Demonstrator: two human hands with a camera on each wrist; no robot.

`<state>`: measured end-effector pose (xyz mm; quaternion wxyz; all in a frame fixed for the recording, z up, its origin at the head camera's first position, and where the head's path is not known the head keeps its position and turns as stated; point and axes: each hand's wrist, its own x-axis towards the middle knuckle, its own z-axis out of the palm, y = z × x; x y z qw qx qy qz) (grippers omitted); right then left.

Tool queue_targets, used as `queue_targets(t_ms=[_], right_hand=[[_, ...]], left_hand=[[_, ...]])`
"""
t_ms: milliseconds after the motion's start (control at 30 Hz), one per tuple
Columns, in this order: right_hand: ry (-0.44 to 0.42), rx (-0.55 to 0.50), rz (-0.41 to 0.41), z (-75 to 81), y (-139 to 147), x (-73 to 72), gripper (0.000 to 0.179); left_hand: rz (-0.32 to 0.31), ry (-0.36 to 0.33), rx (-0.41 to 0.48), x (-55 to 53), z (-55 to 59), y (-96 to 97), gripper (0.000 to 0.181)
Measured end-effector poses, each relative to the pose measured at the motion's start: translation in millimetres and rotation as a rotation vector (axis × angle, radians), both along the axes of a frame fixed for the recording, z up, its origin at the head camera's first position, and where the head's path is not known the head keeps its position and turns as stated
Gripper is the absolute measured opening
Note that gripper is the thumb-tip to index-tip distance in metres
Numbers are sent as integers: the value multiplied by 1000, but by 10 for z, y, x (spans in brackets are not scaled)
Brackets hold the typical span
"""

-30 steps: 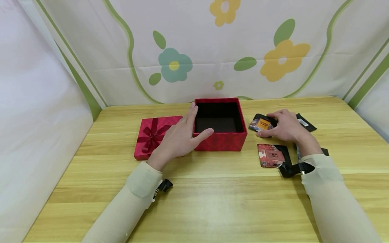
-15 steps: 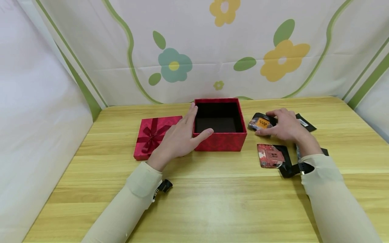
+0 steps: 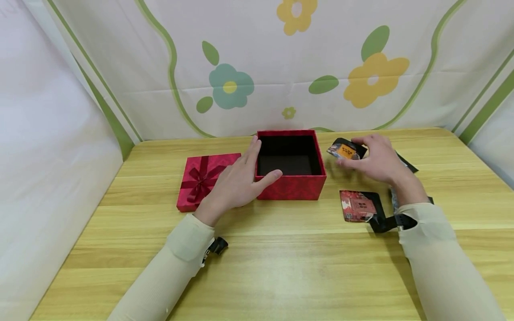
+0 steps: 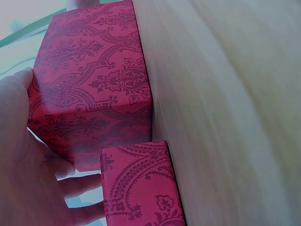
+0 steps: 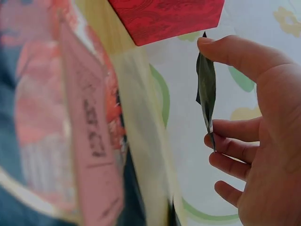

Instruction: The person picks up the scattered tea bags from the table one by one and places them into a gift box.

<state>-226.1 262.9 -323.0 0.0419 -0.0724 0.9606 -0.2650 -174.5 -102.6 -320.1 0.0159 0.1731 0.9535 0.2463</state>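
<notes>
My right hand (image 3: 379,159) pinches a small flat packet (image 3: 346,149) with an orange label by its edges, raised over the table. In the right wrist view the packet (image 5: 207,89) shows edge-on between thumb and fingers. My left hand (image 3: 237,178) rests with straight fingers against the left side of a red patterned gift box (image 3: 291,187), which stands uncovered with its black inside showing. The left wrist view shows the thumb and fingers along the box (image 4: 89,70), with other fingers beside the lid (image 4: 141,188).
The red lid (image 3: 201,180) with a ribbon bow lies left of the box. A red-labelled packet (image 3: 361,206) lies nearer on the right. Beyond my right hand a black packet (image 3: 408,163) lies partly hidden. Another packet (image 3: 394,199) is mostly hidden beneath my right wrist.
My right hand has lifted the orange-labelled packet off the table, rising slightly away from me. The left hand and the box have stayed in place.
</notes>
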Motion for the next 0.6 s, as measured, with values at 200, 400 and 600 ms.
queue_targets(t_ms=[200,400,600], right_hand=[[67,-44,-4,94,-40,39,97],[130,-89,-13,189,-102,86,93],[173,-118,-20,261,-153,118,90]], left_hand=[[-1,1,4,4,0,2,104],[-1,4,5,4,-1,-2,104],[0,-3,7,0,-6,-6,105]])
